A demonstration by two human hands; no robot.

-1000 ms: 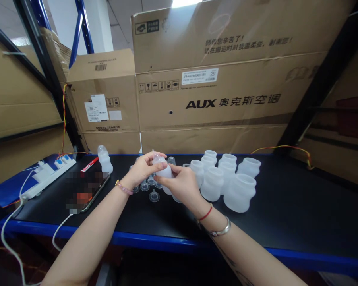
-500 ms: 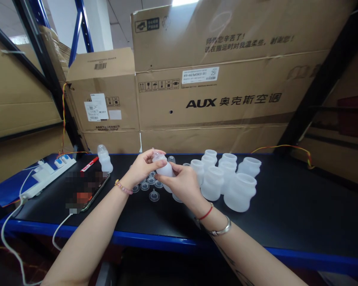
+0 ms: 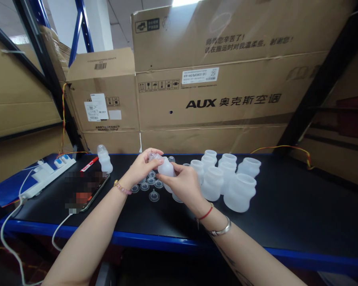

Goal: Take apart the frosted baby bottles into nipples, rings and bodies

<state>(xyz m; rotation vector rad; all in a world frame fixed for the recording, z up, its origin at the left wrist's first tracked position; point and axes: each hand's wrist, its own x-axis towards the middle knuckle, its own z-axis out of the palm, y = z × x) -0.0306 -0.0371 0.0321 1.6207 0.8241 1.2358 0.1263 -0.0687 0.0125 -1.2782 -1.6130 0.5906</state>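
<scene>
Over the black table top my right hand is wrapped round a small translucent white bottle, held tilted to the left. My left hand pinches the clear teat at the bottle's mouth. Several loose clear teats lie on the table under my hands. A group of open translucent bottles stands just to the right of my right hand. One bottle with a teat fitted stands upright at the back left.
A phone on a white cable lies at the left, with a red marker and a white power strip beyond it. Large cardboard boxes wall off the back. The table's blue front edge runs below my forearms.
The bottle has tipped further to the left in my right hand, and my left fingers have shifted with the teat at its mouth. Nothing else has moved.
</scene>
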